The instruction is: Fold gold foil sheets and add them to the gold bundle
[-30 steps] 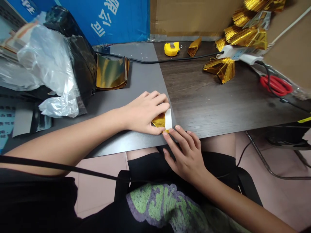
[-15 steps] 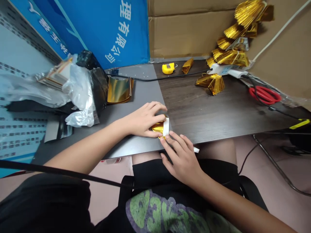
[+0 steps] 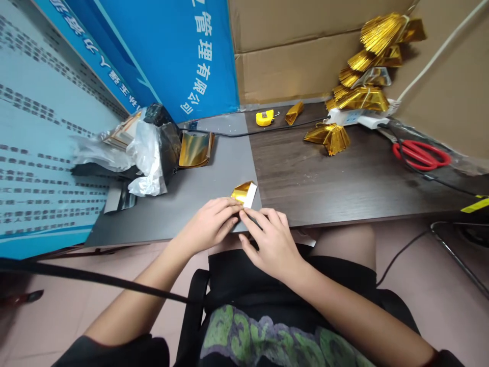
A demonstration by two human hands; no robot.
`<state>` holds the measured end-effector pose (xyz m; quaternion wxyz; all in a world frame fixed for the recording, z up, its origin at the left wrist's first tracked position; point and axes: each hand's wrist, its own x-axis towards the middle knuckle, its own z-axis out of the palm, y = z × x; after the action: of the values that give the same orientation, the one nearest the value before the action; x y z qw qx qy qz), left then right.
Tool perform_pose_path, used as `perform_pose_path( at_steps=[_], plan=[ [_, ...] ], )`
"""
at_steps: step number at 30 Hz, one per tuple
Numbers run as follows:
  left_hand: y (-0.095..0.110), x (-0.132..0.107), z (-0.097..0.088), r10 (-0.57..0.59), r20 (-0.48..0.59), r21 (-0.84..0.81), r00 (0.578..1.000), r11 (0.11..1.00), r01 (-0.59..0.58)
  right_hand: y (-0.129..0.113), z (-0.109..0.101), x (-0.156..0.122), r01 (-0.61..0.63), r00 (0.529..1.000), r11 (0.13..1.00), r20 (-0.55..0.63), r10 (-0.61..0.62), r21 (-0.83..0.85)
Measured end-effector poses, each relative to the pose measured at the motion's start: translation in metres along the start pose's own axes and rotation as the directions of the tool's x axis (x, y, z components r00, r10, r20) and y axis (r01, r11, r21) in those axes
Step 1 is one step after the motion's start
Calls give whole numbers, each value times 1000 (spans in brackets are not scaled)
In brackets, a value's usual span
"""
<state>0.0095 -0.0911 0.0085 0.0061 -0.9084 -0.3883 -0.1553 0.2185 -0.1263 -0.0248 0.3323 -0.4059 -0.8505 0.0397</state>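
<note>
Item in hand: you have a small folded piece of gold foil point(image 3: 239, 193) with a white paper strip point(image 3: 249, 195) along its right end, lying on the grey mat point(image 3: 214, 173) near the mat's right edge, where it meets the dark wood-grain counter point(image 3: 324, 186). Your left hand point(image 3: 208, 227) is curled, with its fingers point(image 3: 229, 204) against the lower edge of the foil. Your right hand point(image 3: 269, 244) is spread slightly, with its fingertips point(image 3: 244, 215) just below the white strip and close to the left fingers. The two hands nearly meet under the piece; you cannot tell from this view whether either one is pinching it. Beyond them on the mat: one curved sheet of gold foil point(image 3: 195, 149), with a clear plastic bag point(image 3: 147, 160) and a black bag point(image 3: 170, 145) at its left. On the counter: a yellow tape measure point(image 3: 265, 118), a folded gold foil strip point(image 3: 293, 113), a gold pleated fan bundle point(image 3: 327, 139), a white power strip point(image 3: 346, 117) and red-handled scissors point(image 3: 420, 155). Further gold pleated fans point(image 3: 362, 76) are heaped against the cardboard wall point(image 3: 298, 56) by the power strip, and a black cable point(image 3: 252, 130) runs along the counter's back. A blue printed banner point(image 3: 171, 56) stands behind the mat.
</note>
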Motion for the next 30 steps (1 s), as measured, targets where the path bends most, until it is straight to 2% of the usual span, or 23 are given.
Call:
perform_pose_path(
  at_steps=[3,6,7,9,11,13,15,17,23,27,30],
  plan=[
    [7,-5,4,-40,2,26,999,999,40,17,-9,4,11,998,999,-54,-8,51],
    [9,-7,3,-65,42,-5,997,998,65,50,-19,20,-36,997,999,-68,35,-12],
    [9,-8,3,-68,59,-16,996,997,69,62,-22,28,-57,998,998,-41,57,-21],
    [9,-9,2,-66,84,-30,994,997,69,87,-24,45,-57,995,998,88,55,17],
    [9,-10,2,-43,92,-24,995,999,45,105,-22,59,4,973,991,229,-35,135],
    [8,-10,2,-9,87,7,996,1000,8,116,-18,68,88,938,965,305,-164,247],
    [8,-10,3,7,83,37,996,999,-10,119,-15,72,151,913,943,323,-248,296],
    [8,-10,3,-1,83,45,997,999,-3,118,-14,72,185,908,940,315,-276,288],
    [9,-13,3,-9,62,-14,998,1000,10,108,-30,59,212,911,958,317,-265,191],
    [11,-17,4,-11,56,16,998,1000,10,104,-40,46,215,913,969,328,-244,121],
    [12,-19,3,28,50,58,998,998,-31,104,-43,36,246,913,962,306,-271,118]
  ],
)
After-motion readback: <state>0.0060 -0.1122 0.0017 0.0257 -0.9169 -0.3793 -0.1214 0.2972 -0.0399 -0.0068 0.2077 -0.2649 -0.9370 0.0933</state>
